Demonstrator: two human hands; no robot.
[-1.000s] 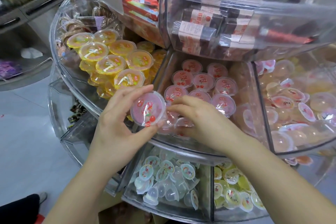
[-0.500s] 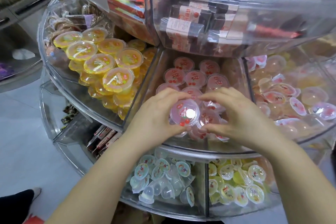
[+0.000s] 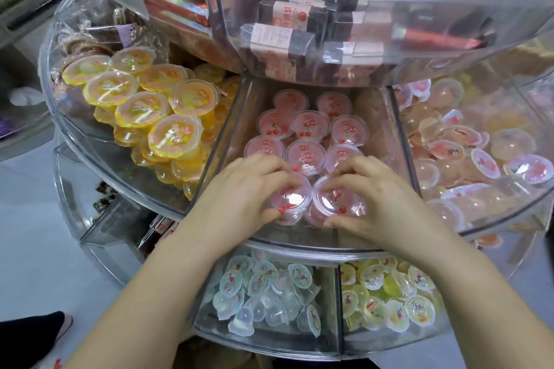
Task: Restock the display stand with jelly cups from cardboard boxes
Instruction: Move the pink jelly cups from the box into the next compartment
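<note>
Left hand (image 3: 239, 189) and right hand (image 3: 371, 189) each pinching a pink jelly cup (image 3: 289, 199) at the compartment's front wall (image 3: 299, 241); cramped spacing risking cups tipping over.

Two jelly cups (image 3: 292, 199) sit side by side before the rows (image 3: 308, 135) in the middle compartment (image 3: 227, 129).

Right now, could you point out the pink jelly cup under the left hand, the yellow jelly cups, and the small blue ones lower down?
Pink jelly cup (image 3: 292, 199), head view, on its shiny lid.
Yellow jelly cups (image 3: 175, 136), head view, lid of the nearest cup.
Small blue jelly cups (image 3: 230, 283), head view, one cup's printed lid.
</note>
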